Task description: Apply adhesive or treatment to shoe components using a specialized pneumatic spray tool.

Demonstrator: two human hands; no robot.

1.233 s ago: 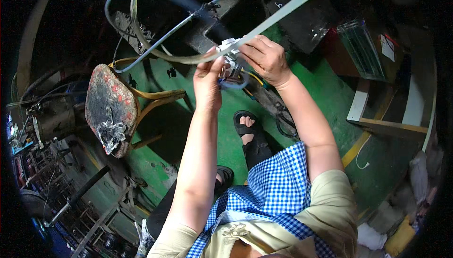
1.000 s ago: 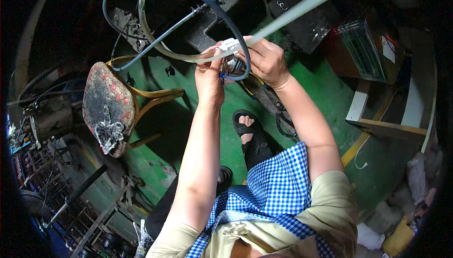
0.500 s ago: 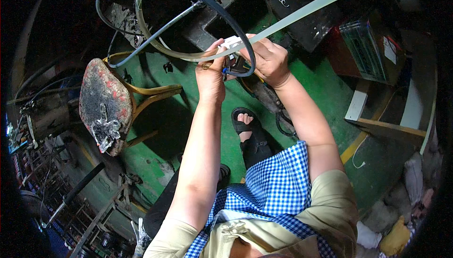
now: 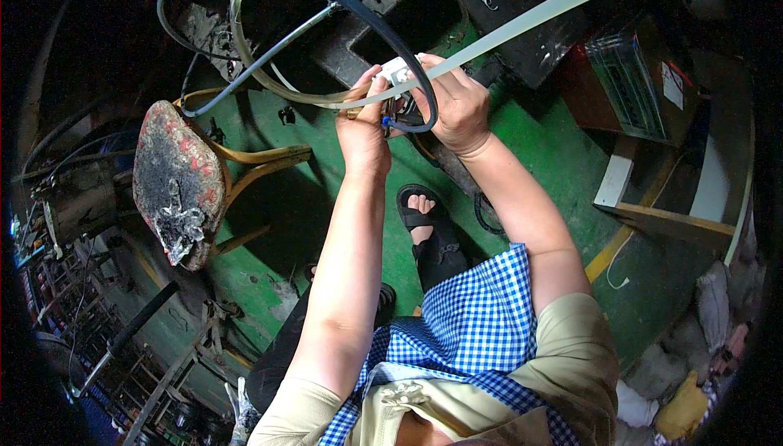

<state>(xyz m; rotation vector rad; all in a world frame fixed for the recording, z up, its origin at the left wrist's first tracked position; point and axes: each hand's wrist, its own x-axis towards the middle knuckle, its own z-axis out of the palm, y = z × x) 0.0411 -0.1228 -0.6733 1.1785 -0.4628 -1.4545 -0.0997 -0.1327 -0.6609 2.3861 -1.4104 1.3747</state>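
My left hand point(image 4: 364, 124) and my right hand point(image 4: 458, 112) are raised close together at the upper middle, both with bent fingers. Between them is a small white piece point(image 4: 397, 69), pinched by the fingers of both hands. Below it sit some dark metal parts and a small blue fitting point(image 4: 387, 121), partly hidden by fingers and hoses. A dark blue hose point(image 4: 390, 18) loops in front of my right hand and ends near the blue fitting. A pale translucent tube point(image 4: 530, 24) crosses over both hands and curls up to the left.
A worn, stained chair point(image 4: 181, 177) stands at the left on the green floor point(image 4: 530, 161). To the right are a box of upright green sheets point(image 4: 626, 79) and a wooden shelf frame point(image 4: 677, 222). Cloth bundles point(image 4: 681, 405) lie at lower right; a cluttered metal rack point(image 4: 106, 348) is at lower left.
My right hand has shifted slightly left, and its fingertips have moved on the white piece. The hose loop has swung a little to the left.
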